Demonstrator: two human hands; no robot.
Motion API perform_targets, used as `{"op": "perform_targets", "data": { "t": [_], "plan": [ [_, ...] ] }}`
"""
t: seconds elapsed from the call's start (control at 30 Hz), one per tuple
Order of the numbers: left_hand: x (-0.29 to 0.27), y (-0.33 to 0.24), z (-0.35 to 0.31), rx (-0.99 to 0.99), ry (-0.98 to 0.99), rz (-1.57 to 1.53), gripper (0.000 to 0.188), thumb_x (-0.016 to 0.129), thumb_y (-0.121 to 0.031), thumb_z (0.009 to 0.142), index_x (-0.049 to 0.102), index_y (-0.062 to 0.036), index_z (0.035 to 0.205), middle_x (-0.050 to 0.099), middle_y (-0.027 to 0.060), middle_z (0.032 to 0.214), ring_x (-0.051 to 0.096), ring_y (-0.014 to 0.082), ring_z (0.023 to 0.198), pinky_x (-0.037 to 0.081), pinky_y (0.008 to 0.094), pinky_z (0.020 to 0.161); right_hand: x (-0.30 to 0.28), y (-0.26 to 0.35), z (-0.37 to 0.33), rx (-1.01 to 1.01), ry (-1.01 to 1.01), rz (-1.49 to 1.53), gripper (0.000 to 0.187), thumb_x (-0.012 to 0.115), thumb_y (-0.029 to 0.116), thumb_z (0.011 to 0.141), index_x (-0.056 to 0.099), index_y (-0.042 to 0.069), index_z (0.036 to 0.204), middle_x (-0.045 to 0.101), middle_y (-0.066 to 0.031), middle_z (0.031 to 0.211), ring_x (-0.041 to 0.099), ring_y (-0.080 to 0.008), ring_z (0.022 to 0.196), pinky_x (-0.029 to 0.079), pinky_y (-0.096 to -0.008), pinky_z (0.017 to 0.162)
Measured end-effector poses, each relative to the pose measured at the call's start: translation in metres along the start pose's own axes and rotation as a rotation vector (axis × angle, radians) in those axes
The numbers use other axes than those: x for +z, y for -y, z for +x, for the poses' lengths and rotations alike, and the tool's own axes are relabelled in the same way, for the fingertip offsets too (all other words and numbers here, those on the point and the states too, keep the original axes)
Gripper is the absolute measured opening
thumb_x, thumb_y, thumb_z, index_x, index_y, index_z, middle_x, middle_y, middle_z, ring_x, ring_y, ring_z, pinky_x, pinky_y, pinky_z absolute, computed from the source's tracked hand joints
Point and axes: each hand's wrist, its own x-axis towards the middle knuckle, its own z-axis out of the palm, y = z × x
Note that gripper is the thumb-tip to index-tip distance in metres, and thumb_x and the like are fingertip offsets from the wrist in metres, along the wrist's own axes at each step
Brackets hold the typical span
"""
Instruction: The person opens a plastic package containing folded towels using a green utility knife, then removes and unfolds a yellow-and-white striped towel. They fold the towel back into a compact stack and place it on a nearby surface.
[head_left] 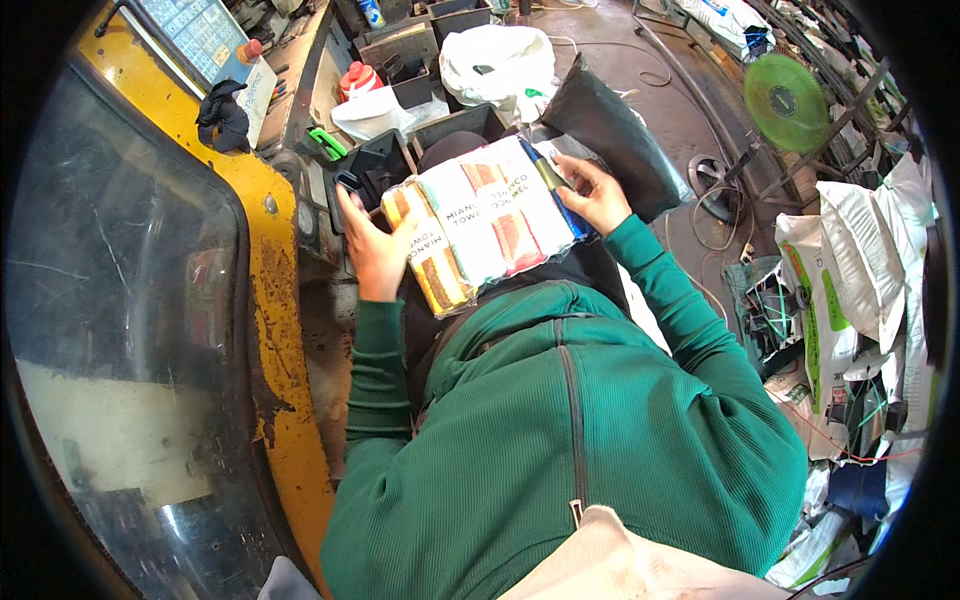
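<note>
A row of wrapped towels [490, 205] in clear plastic lies across my lap. Most show white wrappers with orange, brown and red patches. At its left end is a yellow-and-brown towel [440, 265]; a dark blue one [553, 185] forms the right end. My left hand [378, 250] is beside the yellow end, its thumb against the plastic and its fingers stretched out away from it. On the other side, my right hand [597, 200] grips the blue end with thumb and bent fingers. The undersides of the towels are hidden.
Black bins [375, 170] stand beyond my lap, near a white plastic bag [497, 65] and a red-lidded container [360, 80]. A yellow machine frame [268, 290] borders my left. A dark sack [615, 135], green fan [785, 95] and white sacks [860, 260] are to the right.
</note>
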Motion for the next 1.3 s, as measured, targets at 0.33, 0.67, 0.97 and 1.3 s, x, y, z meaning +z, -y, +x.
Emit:
{"op": "perform_targets", "data": {
  "t": [0.33, 0.67, 0.97, 1.3],
  "plan": [
    [0.107, -0.069, 0.123, 0.388, 1.172, 0.269, 0.089, 0.072, -0.053, 0.062, 0.047, -0.0029, 0.131, 0.056, 0.0218, 0.123, 0.055, 0.0304, 0.113, 0.043, 0.037, 0.097, -0.008, -0.028, 0.014, 0.108, 0.064, 0.342, 0.021, 0.062, 0.015, 0.087, 0.067, 0.006, 0.105, 0.064, -0.0045, 0.096, 0.057, -0.0107, 0.088, 0.044, -0.025, 0.083],
    [0.155, -0.054, 0.104, 0.207, 1.147, -0.076, 0.06, 0.068, -0.032, 0.072, 0.055, -0.002, 0.123, 0.064, 0.0139, 0.109, 0.06, 0.019, 0.097, 0.045, 0.0311, 0.087, -0.006, -0.019, 0.039, 0.035, 0.254, 0.431, 0.019, 0.062, 0.009, 0.087, 0.067, 0.004, 0.105, 0.064, 0.0, 0.094, 0.056, -0.01, 0.092, 0.044, -0.0257, 0.086],
    [0.164, -0.025, 0.117, -0.205, 0.468, -0.386, 0.029, 0.058, -0.024, 0.081, 0.065, -0.0007, 0.097, 0.067, 0.0118, 0.08, 0.064, 0.0219, 0.075, 0.049, 0.0339, 0.072, -0.008, -0.047, 0.04, -0.162, -0.619, -0.313, 0.032, 0.064, 0.011, 0.077, 0.062, 0.01, 0.108, 0.06, -0.011, 0.1, 0.057, -0.028, 0.092, 0.045, -0.0385, 0.084],
    [0.112, 0.026, 0.047, -0.418, 0.03, -0.647, 0.02, 0.061, -0.015, 0.085, 0.061, 0.0016, 0.097, 0.064, 0.009, 0.088, 0.057, 0.0156, 0.078, 0.047, 0.0298, 0.073, 0.04, -0.066, 0.023, 0.047, -0.209, 0.293, 0.01, 0.057, 0.01, 0.09, 0.06, 0.002, 0.095, 0.062, -0.0005, 0.083, 0.054, -0.0064, 0.075, 0.045, -0.0229, 0.069]
  ]
}}
